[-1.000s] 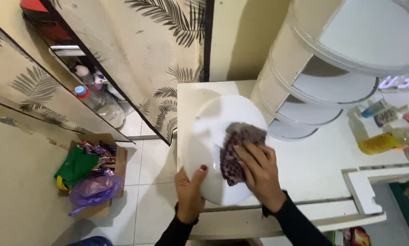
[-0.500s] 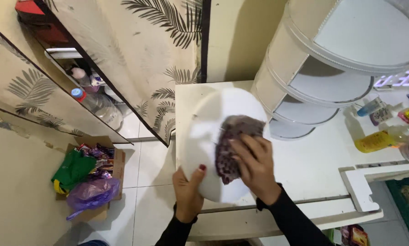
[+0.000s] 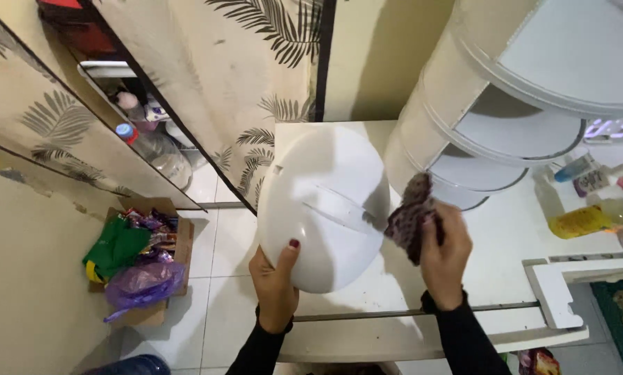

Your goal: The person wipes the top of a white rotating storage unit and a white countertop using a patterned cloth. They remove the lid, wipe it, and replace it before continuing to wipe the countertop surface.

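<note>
A large white oval lid-like object (image 3: 322, 201) is tilted above the left end of a white table (image 3: 478, 264). My left hand (image 3: 275, 281) grips its lower rim, thumb on the face. My right hand (image 3: 445, 251) is off to the lid's right, closed around a crumpled purple patterned cloth (image 3: 409, 214) that touches the lid's right edge. A shallow slot runs across the lid's face.
A white tiered round shelf unit (image 3: 506, 118) stands on the table behind my right hand. Bottles, one of them yellow (image 3: 579, 221), sit at the far right. A leaf-print curtain (image 3: 207, 76) hangs at left. On the tiled floor is a cardboard box (image 3: 143, 260) with bags.
My right hand has slid the cloth off the lid's face to its right edge. My left hand has raised and tilted the lid further to the left.
</note>
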